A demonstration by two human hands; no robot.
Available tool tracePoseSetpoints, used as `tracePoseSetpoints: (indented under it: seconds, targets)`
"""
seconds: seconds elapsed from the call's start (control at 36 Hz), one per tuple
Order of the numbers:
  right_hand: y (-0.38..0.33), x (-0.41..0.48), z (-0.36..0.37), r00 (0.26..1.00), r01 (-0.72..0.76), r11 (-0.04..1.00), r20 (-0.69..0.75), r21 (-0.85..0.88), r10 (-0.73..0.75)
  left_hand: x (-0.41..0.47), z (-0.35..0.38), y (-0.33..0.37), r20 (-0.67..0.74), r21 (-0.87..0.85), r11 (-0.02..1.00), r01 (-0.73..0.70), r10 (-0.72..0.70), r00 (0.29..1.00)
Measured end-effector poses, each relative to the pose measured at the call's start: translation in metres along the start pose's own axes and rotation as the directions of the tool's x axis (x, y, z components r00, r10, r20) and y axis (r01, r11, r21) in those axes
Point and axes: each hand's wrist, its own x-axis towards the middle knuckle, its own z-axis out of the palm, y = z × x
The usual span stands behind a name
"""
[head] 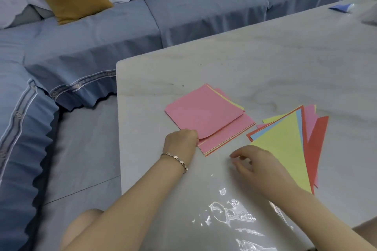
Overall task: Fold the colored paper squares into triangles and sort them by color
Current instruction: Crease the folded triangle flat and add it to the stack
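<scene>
My left hand point(180, 138) is hiding its own fingertips beside the pink paper square point(204, 112); my right hand point(259, 163) is covering part of the yellow paper triangle point(285, 149).

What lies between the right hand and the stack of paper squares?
Nothing but bare tabletop, in the head view. The right hand sits apart from the stack of paper squares, whose top pink sheet the left hand pinches.

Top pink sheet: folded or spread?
Spread. The top pink sheet shows a full square on the stack; only its near corner curls up, pinched by the left hand.
</scene>
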Motion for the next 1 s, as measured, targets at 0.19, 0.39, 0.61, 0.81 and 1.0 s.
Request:
tracePoseSetpoints:
  seconds: [0.19, 0.39, 0.61, 0.81, 1.0]
  targets:
    - [0.006, 0.005, 0.011, 0.987, 0.069, 0.998, -0.146, -0.012, -0.070, -0.031, -0.017, 0.000, -0.120, -0.110, 0.992, -0.065, 0.052, 0.991]
    - [0.010, 0.005, 0.015, 0.926, 0.356, 0.930, -0.103, -0.086, -0.364, -0.059, -0.026, 0.007, 0.052, -0.415, 0.908, -0.065, 0.095, 0.994]
    - [0.015, 0.001, 0.029, 0.865, 0.482, 0.872, -0.113, -0.084, -0.489, -0.068, -0.022, 0.010, 0.106, -0.749, 0.652, 0.122, -0.064, 0.992]
    - [0.015, -0.016, 0.035, 0.914, 0.399, 0.903, -0.013, -0.161, -0.406, -0.042, -0.007, -0.009, 0.211, -0.496, 0.742, 0.452, -0.402, 0.891]
    - [0.018, -0.016, 0.035, 0.900, 0.433, 0.878, 0.039, -0.203, -0.434, -0.030, -0.003, -0.006, 0.267, -0.704, 0.531, 0.472, -0.417, 0.869]
